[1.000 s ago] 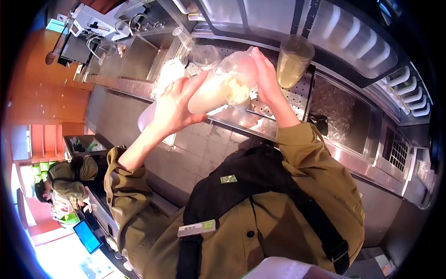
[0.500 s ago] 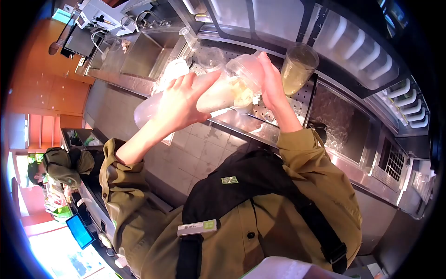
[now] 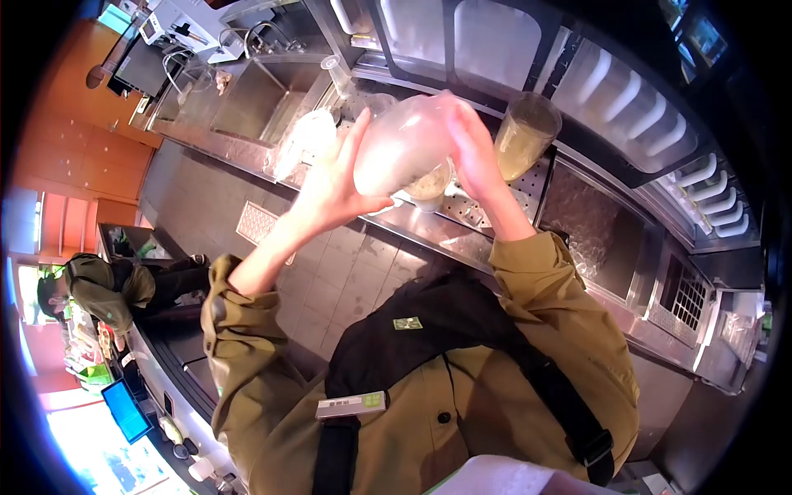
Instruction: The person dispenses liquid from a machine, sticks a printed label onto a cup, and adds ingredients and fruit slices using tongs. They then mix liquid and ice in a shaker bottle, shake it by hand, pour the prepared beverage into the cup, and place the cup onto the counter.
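Observation:
A large translucent plastic container (image 3: pixel 404 140) is held up between both hands, tilted over the steel counter. My left hand (image 3: pixel 330 186) grips its left side, thumb and fingers spread around it. My right hand (image 3: pixel 474 148) is wrapped around the right end, its fingertips partly hidden behind the plastic. Under the container stands a clear cup (image 3: pixel 429 188) with pale contents, partly covered from view. A clear jug of yellowish liquid (image 3: pixel 526 136) stands to the right of my right hand. Glare hides what, if anything, is inside the container.
A perforated drain tray (image 3: pixel 524 194) lines the counter, with a bin of ice (image 3: pixel 590 223) to the right. Sinks (image 3: pixel 264 103) lie to the left. A bright white item (image 3: pixel 307 140) sits by my left hand. Another person (image 3: pixel 115 289) works at the far-left counter.
The container has swung from a long leftward slant to a more end-on view, closer to my right hand. My left hand has shifted right with its fingers spread wider.

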Demonstrator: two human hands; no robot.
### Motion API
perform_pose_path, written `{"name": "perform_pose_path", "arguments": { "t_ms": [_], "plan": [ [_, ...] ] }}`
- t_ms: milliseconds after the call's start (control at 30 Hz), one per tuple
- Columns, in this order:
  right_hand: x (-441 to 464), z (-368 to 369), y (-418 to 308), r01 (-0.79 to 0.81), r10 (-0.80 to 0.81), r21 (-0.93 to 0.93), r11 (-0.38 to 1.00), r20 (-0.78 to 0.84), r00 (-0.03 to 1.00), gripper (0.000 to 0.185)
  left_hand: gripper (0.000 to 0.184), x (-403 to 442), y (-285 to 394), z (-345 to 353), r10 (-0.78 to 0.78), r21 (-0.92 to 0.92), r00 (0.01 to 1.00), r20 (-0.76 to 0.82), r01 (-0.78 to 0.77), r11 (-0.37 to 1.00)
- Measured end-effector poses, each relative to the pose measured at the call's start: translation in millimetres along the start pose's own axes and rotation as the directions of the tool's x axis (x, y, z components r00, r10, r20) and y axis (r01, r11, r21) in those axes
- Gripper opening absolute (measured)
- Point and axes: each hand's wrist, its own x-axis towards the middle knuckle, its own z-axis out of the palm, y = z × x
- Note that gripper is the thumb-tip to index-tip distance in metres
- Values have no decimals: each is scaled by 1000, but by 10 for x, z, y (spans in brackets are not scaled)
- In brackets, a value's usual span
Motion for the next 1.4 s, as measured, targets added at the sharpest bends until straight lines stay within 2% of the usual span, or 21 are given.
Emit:
{"name": "perform_pose_path", "arguments": {
  "t_ms": [67, 100, 200, 233, 300, 367, 400, 467, 567, 700, 833, 900, 933, 1000, 1067, 1100, 1133, 1233, 1267, 1367, 1400],
  "plan": [
    [37, 153, -119, 171, -140, -194, 966, 162, 977, 43, 110, -100, -9, 107, 68, -78, 986, -154, -81, 994],
    [45, 212, -183, 137, -88, -227, 964, 213, 973, 50, 112, -151, -55, 159, 39, -96, 983, -177, -57, 994],
    [141, 325, -323, 303, -117, -361, 882, 455, 883, 56, 114, -263, -120, 189, 14, -50, 942, -336, -33, 998],
    [172, 314, -373, 150, 48, -381, 912, 465, 884, 73, 118, -310, -115, 173, -130, -235, 940, -316, 55, 970],
    [148, 123, -304, 364, 124, -726, 583, 523, 844, 85, 121, -472, -172, 241, -237, -431, 856, -458, 20, 902],
    [65, 71, -181, 502, 285, -857, 114, 512, 810, 104, 126, -672, -181, 246, -369, -542, 767, -525, 33, 840],
    [-18, 113, -155, 433, 419, -900, 56, 415, 808, 102, 127, -801, -236, 279, -419, -533, 715, -560, 76, 842],
    [-66, 63, 12, 472, 392, -880, -51, 417, 820, 97, 127, -1070, -192, 295, -503, -488, 624, -598, 214, 846],
    [33, 187, -94, 387, 476, -917, 99, 385, 791, 93, 126, -1520, -169, 339, -630, -591, 516, -580, 266, 761],
    [-26, 403, -187, 312, 433, -949, 31, 294, 852, 87, 126, -2209, -225, 399, -681, -537, 391, -619, 421, 731],
    [-145, 524, -152, 482, 352, -874, -60, 433, 830, 89, 127, -2929, -364, 405, -746, -647, 274, -608, 375, 664],
    [-212, 784, -249, 572, 347, -812, -112, 508, 788, 87, 127, -3275, -436, 375, -755, -634, 246, -607, 423, 648],
    [-244, 991, -278, 627, 342, -771, -114, 562, 753, 86, 127, -3501, -484, 307, -754, -615, 218, -620, 462, 639],
    [-355, 1480, -337, 599, 415, -792, -116, 509, 754, 84, 123, -3843, -502, 198, -792, -667, 148, -592, 463, 584],
    [-458, 1911, -292, 615, 447, -783, -98, 517, 730, 84, 118, -4368, -651, 170, -759, -551, 221, -612, 569, 610],
    [-532, 2228, -240, 620, 464, -779, -96, 516, 720, 85, 117, -4495, -597, 12, -813, -712, 166, -558, 409, 571],
    [-586, 2561, -177, 615, 497, -781, -108, 493, 714, 86, 118, -4740, -629, 21, -799, -698, 171, -576, 406, 590],
    [-802, 3616, 223, 667, 504, -745, 29, 587, 633, 88, 125, -5388, -726, -59, -834, -723, 137, -534, 438, 534],
    [-862, 3941, 384, 710, 520, -700, 77, 636, 570, 88, 130, -5584, -765, -71, -829, -698, 136, -543, 475, 535],
    [-976, 5021, 1019, 788, 481, -566, 241, 775, 410, 89, 129, -6039, -903, -60, -802, -735, 62, -593, 365, 572],
    [-1093, 5417, 1271, 797, 454, -517, 314, 819, 352, 88, 127, -6209, -944, -79, -791, -700, 52, -610, 432, 568]
  ]
}}
